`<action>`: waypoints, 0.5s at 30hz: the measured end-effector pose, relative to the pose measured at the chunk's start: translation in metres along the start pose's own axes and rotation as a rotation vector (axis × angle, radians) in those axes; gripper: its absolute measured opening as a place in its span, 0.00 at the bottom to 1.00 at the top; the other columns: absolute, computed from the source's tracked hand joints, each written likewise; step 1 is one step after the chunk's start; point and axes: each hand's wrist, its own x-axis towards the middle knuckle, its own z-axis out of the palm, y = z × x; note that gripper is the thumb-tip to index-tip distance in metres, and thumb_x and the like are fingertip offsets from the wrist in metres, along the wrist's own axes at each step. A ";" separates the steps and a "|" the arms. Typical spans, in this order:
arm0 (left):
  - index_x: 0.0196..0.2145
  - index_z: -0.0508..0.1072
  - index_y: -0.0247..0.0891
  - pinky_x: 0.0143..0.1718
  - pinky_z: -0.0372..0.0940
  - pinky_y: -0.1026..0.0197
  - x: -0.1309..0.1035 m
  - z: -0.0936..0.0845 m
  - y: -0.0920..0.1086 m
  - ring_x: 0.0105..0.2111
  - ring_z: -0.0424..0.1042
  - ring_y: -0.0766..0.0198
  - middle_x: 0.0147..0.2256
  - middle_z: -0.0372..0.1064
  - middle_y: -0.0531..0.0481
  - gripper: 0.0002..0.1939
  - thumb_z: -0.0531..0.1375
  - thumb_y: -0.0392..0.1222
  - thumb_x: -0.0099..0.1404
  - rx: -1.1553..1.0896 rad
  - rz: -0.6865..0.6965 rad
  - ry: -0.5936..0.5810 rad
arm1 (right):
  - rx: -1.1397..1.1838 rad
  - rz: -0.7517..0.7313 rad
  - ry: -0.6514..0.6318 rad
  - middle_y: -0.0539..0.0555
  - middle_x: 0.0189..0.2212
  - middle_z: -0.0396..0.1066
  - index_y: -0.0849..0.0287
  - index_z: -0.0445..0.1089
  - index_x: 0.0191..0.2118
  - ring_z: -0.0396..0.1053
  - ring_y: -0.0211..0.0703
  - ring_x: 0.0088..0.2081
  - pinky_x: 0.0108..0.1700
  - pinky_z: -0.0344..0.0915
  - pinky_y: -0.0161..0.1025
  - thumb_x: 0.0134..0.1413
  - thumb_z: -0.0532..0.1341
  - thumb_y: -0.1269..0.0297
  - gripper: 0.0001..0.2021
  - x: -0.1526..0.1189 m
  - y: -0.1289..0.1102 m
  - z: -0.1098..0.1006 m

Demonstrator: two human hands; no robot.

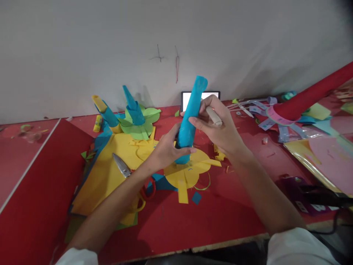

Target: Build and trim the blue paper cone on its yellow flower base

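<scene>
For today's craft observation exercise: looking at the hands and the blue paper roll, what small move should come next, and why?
Probably press the blue paper roll down onto the yellow flower cutout. The left hand grips the roll's base right over the cutout, the right hand steadies it while holding a glue stick, and the finished pieces behind stand the same way.

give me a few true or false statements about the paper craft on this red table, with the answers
1. The left hand grips the blue paper roll near its base. True.
2. The right hand holds scissors. False: it holds a pale glue stick; the scissors lie on the yellow sheet.
3. The roll stands over a yellow flower cutout. True.
4. The other blue cone stands on a pink flower. False: it stands on a green flower cutout.
</scene>
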 end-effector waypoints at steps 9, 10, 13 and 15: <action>0.63 0.63 0.43 0.49 0.75 0.51 -0.001 0.002 -0.003 0.50 0.77 0.51 0.52 0.75 0.43 0.37 0.73 0.46 0.60 -0.026 -0.036 -0.051 | -0.124 -0.003 -0.016 0.50 0.40 0.69 0.48 0.66 0.45 0.73 0.45 0.42 0.44 0.78 0.48 0.62 0.69 0.51 0.14 0.001 0.002 -0.008; 0.62 0.64 0.43 0.48 0.75 0.51 -0.001 0.003 -0.004 0.49 0.77 0.51 0.52 0.76 0.43 0.36 0.73 0.46 0.60 -0.023 -0.039 -0.030 | -0.138 -0.007 -0.012 0.50 0.39 0.68 0.48 0.65 0.45 0.73 0.44 0.41 0.43 0.78 0.48 0.62 0.69 0.50 0.15 0.001 0.001 -0.009; 0.61 0.66 0.43 0.48 0.75 0.51 -0.002 0.006 -0.005 0.50 0.78 0.50 0.51 0.77 0.44 0.34 0.72 0.45 0.60 0.053 -0.053 0.028 | -0.196 -0.015 -0.008 0.49 0.37 0.66 0.49 0.64 0.44 0.71 0.43 0.38 0.41 0.76 0.46 0.62 0.68 0.50 0.14 0.000 -0.007 -0.013; 0.61 0.66 0.43 0.49 0.75 0.49 -0.002 0.007 -0.006 0.49 0.78 0.49 0.50 0.77 0.44 0.33 0.71 0.45 0.61 0.130 -0.068 0.047 | -0.253 -0.013 -0.015 0.49 0.36 0.66 0.50 0.64 0.42 0.71 0.42 0.38 0.41 0.75 0.44 0.63 0.67 0.52 0.13 -0.001 -0.017 -0.016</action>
